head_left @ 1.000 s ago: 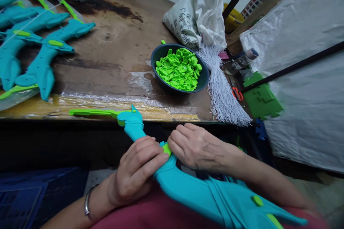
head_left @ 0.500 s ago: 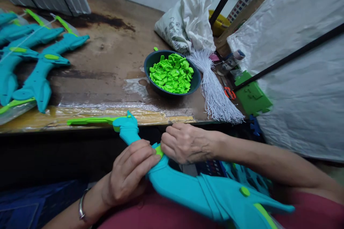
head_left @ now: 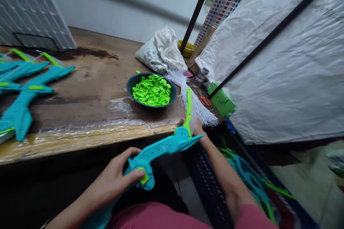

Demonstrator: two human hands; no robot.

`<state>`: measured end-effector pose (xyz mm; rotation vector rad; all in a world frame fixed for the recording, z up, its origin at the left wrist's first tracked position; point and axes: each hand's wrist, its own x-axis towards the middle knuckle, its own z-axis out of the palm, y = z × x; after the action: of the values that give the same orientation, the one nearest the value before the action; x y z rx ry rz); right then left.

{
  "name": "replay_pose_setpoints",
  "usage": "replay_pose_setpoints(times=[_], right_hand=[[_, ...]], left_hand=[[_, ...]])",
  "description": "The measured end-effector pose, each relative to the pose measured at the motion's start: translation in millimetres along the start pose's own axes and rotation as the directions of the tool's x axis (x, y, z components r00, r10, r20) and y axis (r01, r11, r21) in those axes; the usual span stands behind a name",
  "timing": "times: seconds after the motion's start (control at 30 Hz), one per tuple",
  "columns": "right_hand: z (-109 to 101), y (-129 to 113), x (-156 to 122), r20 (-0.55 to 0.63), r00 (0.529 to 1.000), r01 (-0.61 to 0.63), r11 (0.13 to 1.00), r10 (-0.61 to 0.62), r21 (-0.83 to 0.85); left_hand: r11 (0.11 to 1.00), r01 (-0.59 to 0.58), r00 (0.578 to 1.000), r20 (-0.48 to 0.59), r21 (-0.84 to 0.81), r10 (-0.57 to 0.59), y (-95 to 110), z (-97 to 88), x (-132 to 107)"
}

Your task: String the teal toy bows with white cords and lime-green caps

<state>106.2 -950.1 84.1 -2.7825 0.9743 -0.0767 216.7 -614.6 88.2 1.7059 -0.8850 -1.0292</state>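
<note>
My left hand (head_left: 114, 175) is wrapped round the middle of a turquoise plastic toy bow (head_left: 161, 148), its thumb on a small green grip piece (head_left: 143, 175). The bow slants up to the right, where a bright green limb (head_left: 188, 111) stands out from its end. Behind that limb, by the table edge, is my right hand (head_left: 198, 128); the limb hides its fingers, so I cannot tell what they hold. It is nearest to a bundle of white cords (head_left: 202, 111). To the left of the cords, a dark bowl (head_left: 150, 106) holds many green plastic pieces (head_left: 152, 89).
More turquoise toy bows (head_left: 23, 103) lie at the table's left. A white sack (head_left: 158, 52), orange-handled scissors (head_left: 205, 101) and a green foam block (head_left: 221, 100) sit toward the right. Below, on the right, a crate holds further turquoise parts (head_left: 247, 171).
The bow has been turned, so its green limb now rises on the right instead of pointing left. My right hand has left the bow's middle and reached toward the cords. The view has shifted right.
</note>
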Motion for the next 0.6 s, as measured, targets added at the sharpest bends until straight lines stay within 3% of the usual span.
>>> replay_pose_setpoints(times=[0.13, 0.3, 0.47, 0.6], right_hand=[[17.1, 18.6, 34.5, -0.057, 0.975, -0.219, 0.973, 0.215, -0.075], [21.9, 34.3, 45.7, -0.082, 0.956, -0.286, 0.958, 0.283, -0.023], [7.1, 38.6, 31.5, -0.212, 0.936, -0.253, 0.956, 0.28, 0.145], [16.6, 0.4, -16.2, -0.208, 0.965, -0.085, 0.942, 0.158, 0.324]], left_hand=[[0.974, 0.062, 0.997, 0.057, -0.218, -0.051, -11.0, 0.1, 10.2], [0.849, 0.135, 0.991, 0.058, -0.51, -0.122, -24.1, -2.3, -3.8], [0.777, 0.147, 0.989, 0.101, -0.612, -0.107, -45.0, -15.2, -12.6], [0.729, 0.162, 0.979, 0.198, -0.665, -0.037, -50.8, -13.7, 2.0]])
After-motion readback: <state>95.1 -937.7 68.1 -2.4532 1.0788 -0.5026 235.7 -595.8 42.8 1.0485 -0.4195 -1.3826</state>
